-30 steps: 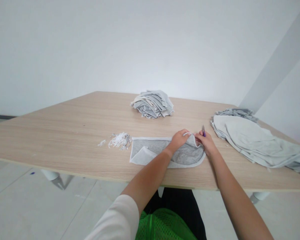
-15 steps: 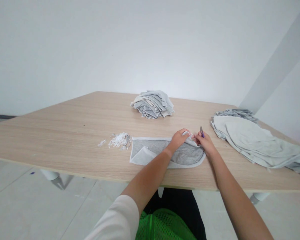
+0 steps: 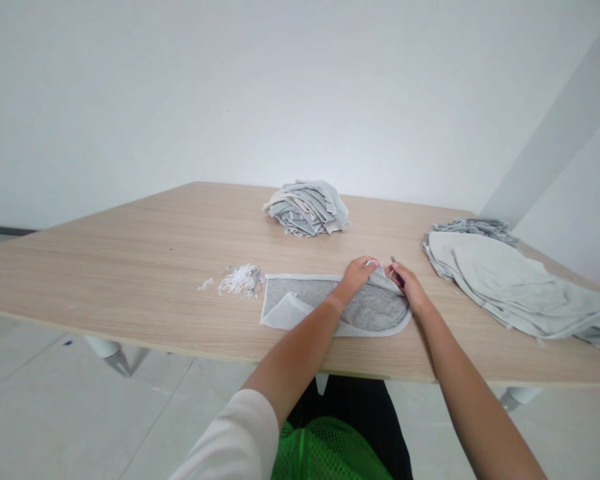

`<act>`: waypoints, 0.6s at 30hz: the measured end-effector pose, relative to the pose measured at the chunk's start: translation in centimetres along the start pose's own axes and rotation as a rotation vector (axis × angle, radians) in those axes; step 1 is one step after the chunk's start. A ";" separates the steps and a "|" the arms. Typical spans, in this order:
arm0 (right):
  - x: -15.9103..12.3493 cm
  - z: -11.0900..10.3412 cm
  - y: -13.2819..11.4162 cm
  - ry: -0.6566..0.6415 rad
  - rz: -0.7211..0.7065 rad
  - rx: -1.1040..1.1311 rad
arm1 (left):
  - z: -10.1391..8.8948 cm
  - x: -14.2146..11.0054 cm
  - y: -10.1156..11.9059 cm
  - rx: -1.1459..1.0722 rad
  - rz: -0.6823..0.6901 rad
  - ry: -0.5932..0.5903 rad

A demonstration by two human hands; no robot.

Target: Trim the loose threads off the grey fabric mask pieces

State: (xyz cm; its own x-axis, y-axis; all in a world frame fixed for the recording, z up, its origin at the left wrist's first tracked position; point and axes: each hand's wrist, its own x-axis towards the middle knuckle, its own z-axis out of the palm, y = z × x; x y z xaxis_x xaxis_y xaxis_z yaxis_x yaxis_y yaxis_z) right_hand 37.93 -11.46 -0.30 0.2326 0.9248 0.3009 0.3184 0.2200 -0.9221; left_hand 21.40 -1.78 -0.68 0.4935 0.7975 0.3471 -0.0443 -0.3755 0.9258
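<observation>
A grey fabric piece (image 3: 320,303) with a white edging lies flat near the front of the wooden table (image 3: 145,260). My left hand (image 3: 359,273) pinches its far right edge, lifting the white trim a little. My right hand (image 3: 405,283) is right beside it, closed on small purple-handled scissors (image 3: 395,265) whose tips point up and away at the same edge. The two hands almost touch. One corner of the fabric is folded over at the near left.
A small heap of white thread trimmings (image 3: 237,280) lies left of the fabric. A stack of folded grey pieces (image 3: 307,208) sits at the back middle. A spread pile of light grey fabric (image 3: 510,283) covers the right side. Green mesh (image 3: 325,450) shows below the table edge.
The scissors in my right hand have tipped lower and moved slightly left toward the fabric edge. My left hand keeps its pinch in the same place.
</observation>
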 end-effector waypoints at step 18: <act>-1.5 1.2 -1.0 0.029 -0.052 -0.507 | 0.1 0.0 -0.3 0.050 0.074 0.010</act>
State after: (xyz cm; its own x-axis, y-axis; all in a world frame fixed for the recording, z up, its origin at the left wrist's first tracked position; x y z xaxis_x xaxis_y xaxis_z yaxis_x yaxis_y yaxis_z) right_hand 36.16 -12.64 -0.13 0.2281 0.9061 0.3563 0.7343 0.0802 -0.6741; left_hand 21.45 -1.72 -0.98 0.4817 0.7713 0.4159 -0.0366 -0.4565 0.8890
